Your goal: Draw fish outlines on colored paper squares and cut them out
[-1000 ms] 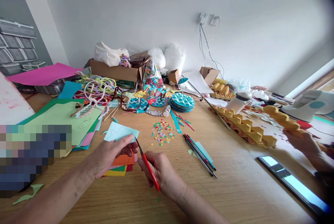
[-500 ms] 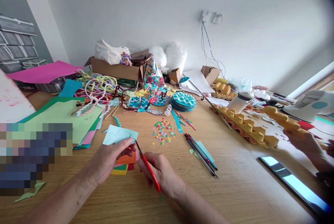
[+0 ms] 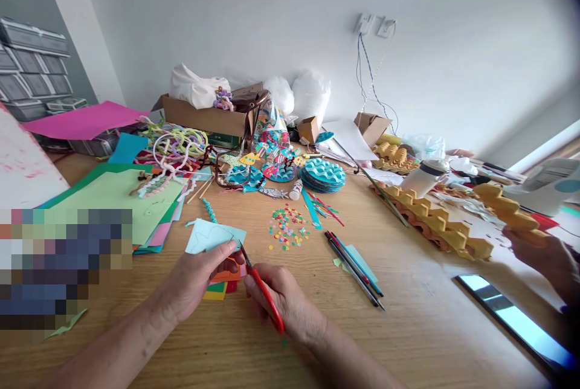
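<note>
Left hand (image 3: 202,267) tight on flat pale-blue paper (image 3: 209,235), right hand (image 3: 286,298) snug around slender red-handled scissors (image 3: 264,293)

We see a smooth, wood-grained tabletop (image 3: 408,316) with a soft sheen, matt light-blue paper (image 3: 203,237), and scissors (image 3: 267,297) with glossy red plastic handles and metal blades. The egg carton (image 3: 428,220) shows us rough, matt moulded pulp, and the phone (image 3: 516,319) has a glossy, glass-like screen. We take the white bags (image 3: 312,93) for thin, crinkled plastic, though distance blurs them.
</note>
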The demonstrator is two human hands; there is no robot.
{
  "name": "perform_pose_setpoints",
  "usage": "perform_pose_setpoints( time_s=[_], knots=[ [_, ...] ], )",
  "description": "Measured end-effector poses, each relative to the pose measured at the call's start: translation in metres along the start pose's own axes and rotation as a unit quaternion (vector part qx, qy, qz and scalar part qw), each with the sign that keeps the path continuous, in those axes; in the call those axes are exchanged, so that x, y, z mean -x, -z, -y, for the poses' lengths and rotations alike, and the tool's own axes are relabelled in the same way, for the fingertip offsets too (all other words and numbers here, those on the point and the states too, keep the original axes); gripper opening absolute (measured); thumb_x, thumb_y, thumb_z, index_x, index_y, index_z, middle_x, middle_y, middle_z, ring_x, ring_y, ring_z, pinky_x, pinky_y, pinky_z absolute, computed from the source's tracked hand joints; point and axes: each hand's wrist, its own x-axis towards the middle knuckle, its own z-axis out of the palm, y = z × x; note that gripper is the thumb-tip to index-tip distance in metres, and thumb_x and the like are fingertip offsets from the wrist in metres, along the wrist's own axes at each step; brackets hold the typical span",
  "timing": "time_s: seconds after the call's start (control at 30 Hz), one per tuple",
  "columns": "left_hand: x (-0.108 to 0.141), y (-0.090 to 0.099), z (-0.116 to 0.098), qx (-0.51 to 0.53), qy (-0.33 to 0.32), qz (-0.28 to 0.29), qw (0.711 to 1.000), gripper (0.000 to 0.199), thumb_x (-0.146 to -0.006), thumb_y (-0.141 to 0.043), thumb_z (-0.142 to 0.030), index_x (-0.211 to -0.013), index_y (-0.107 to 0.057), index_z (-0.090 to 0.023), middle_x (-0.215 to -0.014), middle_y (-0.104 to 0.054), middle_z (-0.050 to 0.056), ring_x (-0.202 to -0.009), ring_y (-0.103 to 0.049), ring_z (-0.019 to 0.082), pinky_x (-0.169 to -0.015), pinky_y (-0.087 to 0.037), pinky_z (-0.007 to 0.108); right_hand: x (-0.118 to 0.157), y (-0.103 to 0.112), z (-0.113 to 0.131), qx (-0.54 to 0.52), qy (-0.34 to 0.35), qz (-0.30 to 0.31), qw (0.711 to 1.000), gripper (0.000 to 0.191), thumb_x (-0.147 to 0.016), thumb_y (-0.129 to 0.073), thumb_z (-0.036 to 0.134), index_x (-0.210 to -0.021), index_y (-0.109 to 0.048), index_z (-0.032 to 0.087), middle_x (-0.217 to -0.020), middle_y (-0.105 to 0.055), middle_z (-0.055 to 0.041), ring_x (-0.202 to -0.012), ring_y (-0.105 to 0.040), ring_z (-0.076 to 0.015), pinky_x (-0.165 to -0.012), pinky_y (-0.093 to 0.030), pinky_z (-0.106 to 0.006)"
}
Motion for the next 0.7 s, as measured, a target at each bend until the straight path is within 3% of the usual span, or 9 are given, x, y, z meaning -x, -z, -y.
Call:
perform_pose_setpoints(
  time_s=[0.33, 0.7],
  knots=[
    [0.0040, -0.0073, -0.0046, 0.010, 0.029, -0.033, 0.999, 0.037, -0.050, -0.080, -0.046, -0.066, -0.069, -0.015, -0.066, -0.072, 0.003, -0.066, -0.066, 0.021, -0.069, -0.055, 0.033, -0.0004, -0.0004, -0.0025, -0.018, 0.001, -0.003, 1.000, 0.039, -0.089, -0.048, 0.049, -0.068, -0.050, 0.016, -0.053, -0.037, 0.0061, -0.048, -0.033, -0.0067, -0.045, -0.024, -0.018],
    [0.0035, -0.0076, -0.0023, 0.021, 0.016, -0.028, 0.999, 0.037, -0.051, -0.080, -0.046, -0.067, -0.070, -0.014, -0.066, -0.072, 0.004, -0.065, -0.066, 0.020, -0.068, -0.056, 0.032, -0.0010, -0.0003, -0.0020, -0.003, 0.011, -0.010, 1.000, 0.041, -0.089, -0.048, 0.049, -0.066, -0.051, 0.016, -0.053, -0.038, 0.0058, -0.050, -0.035, -0.0070, -0.046, -0.026, -0.018]
  ],
)
